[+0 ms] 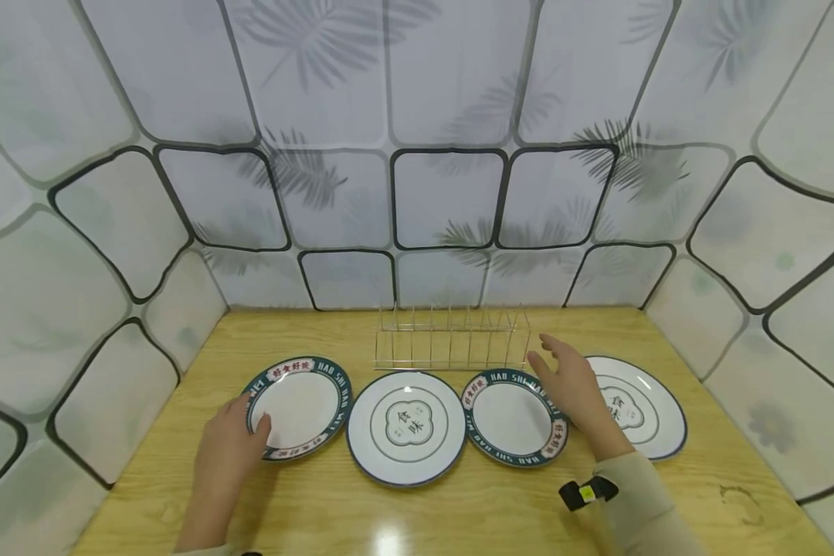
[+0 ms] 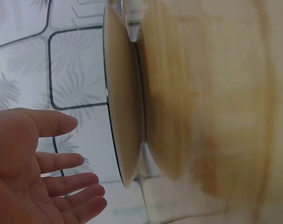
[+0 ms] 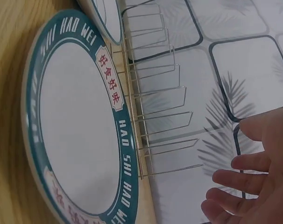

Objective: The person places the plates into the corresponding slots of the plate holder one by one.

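Note:
My left hand (image 1: 229, 440) hovers at the left edge of a green-rimmed plate (image 1: 297, 409), fingers loosely spread. In the left wrist view that hand (image 2: 62, 172) holds nothing and appears apart from the plate seen edge-on (image 2: 123, 102). My right hand (image 1: 571, 386) is over the gap between a second green-rimmed plate (image 1: 513, 418) and a white plate with a blue edge (image 1: 656, 417), covering part of both. The right wrist view shows its fingers extended and nothing in them. Another blue-edged plate (image 1: 406, 463) lies between the two green-rimmed ones.
Behind the plates stands a wire plate rack (image 1: 452, 347) with upright dividers and no plate in it. All of it rests on a wood-grain table (image 1: 320, 517). Patterned walls (image 1: 448, 201) rise at the back and on both sides. A black strap (image 1: 587, 492) sits at my right cuff.

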A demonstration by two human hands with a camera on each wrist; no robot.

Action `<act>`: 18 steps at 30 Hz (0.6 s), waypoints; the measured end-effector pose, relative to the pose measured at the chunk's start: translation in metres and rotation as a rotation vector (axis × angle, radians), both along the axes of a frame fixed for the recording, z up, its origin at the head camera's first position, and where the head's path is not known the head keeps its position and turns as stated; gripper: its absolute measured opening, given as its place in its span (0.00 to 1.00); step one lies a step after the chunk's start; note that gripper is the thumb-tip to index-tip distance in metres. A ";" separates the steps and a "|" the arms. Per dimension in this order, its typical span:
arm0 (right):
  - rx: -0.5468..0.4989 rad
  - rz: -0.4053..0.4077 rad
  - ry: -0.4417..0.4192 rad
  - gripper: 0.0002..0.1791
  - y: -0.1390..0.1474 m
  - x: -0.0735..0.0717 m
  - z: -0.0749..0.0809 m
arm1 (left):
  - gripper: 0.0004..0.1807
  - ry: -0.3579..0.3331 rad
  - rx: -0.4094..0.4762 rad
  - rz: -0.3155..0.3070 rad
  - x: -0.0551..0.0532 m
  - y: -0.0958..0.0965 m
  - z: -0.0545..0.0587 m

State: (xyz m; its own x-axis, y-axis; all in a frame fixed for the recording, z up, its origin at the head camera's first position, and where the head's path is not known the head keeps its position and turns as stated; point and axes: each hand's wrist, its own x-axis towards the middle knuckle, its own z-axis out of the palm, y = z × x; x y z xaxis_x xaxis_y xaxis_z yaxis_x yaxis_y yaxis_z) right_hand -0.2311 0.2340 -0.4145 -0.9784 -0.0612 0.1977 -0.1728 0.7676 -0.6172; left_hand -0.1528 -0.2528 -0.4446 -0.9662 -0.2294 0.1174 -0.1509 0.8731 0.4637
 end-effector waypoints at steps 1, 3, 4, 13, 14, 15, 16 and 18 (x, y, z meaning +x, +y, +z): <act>-0.007 -0.008 -0.002 0.34 0.002 -0.003 0.000 | 0.32 -0.009 0.002 0.019 0.000 -0.003 -0.001; -0.031 -0.030 -0.016 0.33 0.005 -0.008 0.001 | 0.31 -0.020 0.010 0.064 0.000 -0.007 -0.003; -0.042 -0.041 -0.021 0.32 0.007 -0.011 0.001 | 0.31 -0.029 0.015 0.085 0.000 -0.009 -0.004; -0.044 -0.062 -0.054 0.31 0.022 -0.033 -0.001 | 0.35 -0.161 0.127 0.128 -0.002 -0.023 -0.004; -0.037 -0.062 -0.055 0.31 0.023 -0.036 -0.001 | 0.35 -0.180 0.149 0.133 -0.003 -0.024 -0.003; -0.033 -0.062 -0.056 0.31 0.023 -0.039 -0.001 | 0.36 -0.197 0.173 0.139 -0.003 -0.024 -0.003; -0.028 -0.065 -0.058 0.31 0.024 -0.041 -0.001 | 0.36 -0.211 0.190 0.140 -0.004 -0.025 -0.002; -0.022 -0.068 -0.061 0.31 0.025 -0.047 -0.002 | 0.36 -0.233 0.217 0.143 -0.005 -0.026 -0.002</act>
